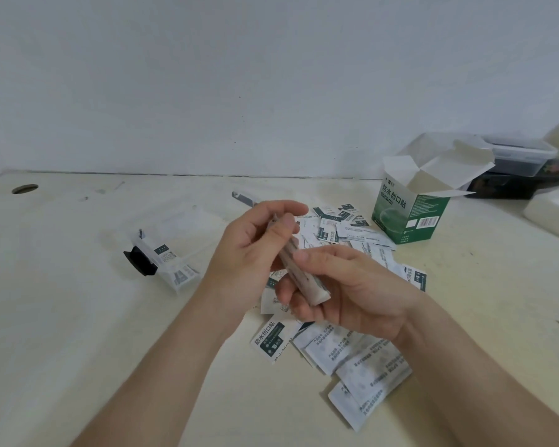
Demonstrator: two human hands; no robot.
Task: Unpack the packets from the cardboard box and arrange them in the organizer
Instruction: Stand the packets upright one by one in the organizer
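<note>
A thin stack of packets [304, 275] is held edge-on between both hands above the table. My left hand [249, 253] pinches its upper end with thumb and fingers. My right hand [342, 285] cups its lower end from the right. Many loose white and green packets [346, 350] lie scattered on the table under and behind my hands. The green and white cardboard box [410, 211] stands at the right with its flaps open. A clear plastic organizer [168, 253] lies at the left with a few packets inside and a black piece at its near end.
The cream table [78, 317] meets a white wall. A cable hole [25, 189] is at the far left. Clear and dark plastic containers [523, 166] and a white block [552, 214] sit at the far right. A small grey tool [244, 198] lies behind my hands.
</note>
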